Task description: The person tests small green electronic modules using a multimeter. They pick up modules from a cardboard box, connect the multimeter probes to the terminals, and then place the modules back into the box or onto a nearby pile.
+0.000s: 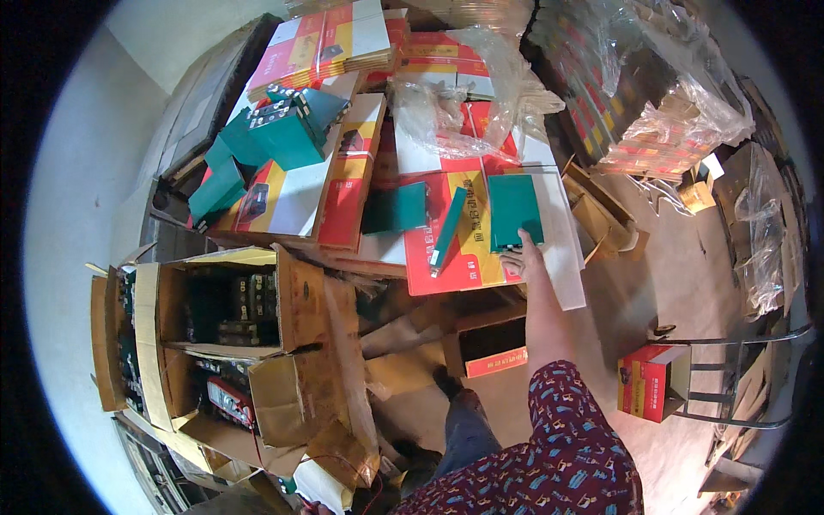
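Note:
Flat on the red, yellow and white cartons lies a teal block-shaped battery cell. My right hand grips its near edge, thumb on top and fingers curled at the edge. To its left are a narrow teal cell on its side and another teal cell. Only a sliver of my left hand shows at the lower edge, beside a white piece and a small green part; its fingers are mostly hidden. A red-framed multimeter with a red lead rests in an open cardboard box.
Several teal cells are heaped on flat cartons at the back left. The open cardboard box at left holds dark cells. Plastic film covers cartons behind. A small red carton sits on a metal-framed seat at right; an open box stands below.

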Tool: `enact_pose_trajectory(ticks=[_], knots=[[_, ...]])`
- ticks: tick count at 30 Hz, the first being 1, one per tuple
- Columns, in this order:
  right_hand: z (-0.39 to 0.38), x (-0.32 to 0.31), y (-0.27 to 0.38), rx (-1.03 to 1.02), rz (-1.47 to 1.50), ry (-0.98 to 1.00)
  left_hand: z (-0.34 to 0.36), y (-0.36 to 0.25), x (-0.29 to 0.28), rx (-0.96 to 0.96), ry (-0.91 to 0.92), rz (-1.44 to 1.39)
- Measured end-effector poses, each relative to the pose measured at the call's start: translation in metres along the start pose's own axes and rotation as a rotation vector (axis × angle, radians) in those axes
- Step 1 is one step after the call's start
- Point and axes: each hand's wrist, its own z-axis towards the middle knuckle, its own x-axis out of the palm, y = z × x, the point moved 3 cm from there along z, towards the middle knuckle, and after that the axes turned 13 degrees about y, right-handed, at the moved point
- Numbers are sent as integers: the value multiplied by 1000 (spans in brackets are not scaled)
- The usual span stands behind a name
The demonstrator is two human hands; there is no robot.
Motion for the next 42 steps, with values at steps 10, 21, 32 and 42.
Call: enact_pose_trajectory(ticks=[10, 21, 32, 42], knots=[[-57, 142, -23, -764, -815, -172, -27, 15, 11, -139, -18, 5], [-2, 190, -21, -533, -865, -129, -49, 32, 23, -147, -39, -22], [28, 150, 40, -557, -1172, -199, -30, -10, 21, -185, -18, -319], [-92, 204, -71, -995, -814, 363, 23, -64, 14, -558, -2, -848]])
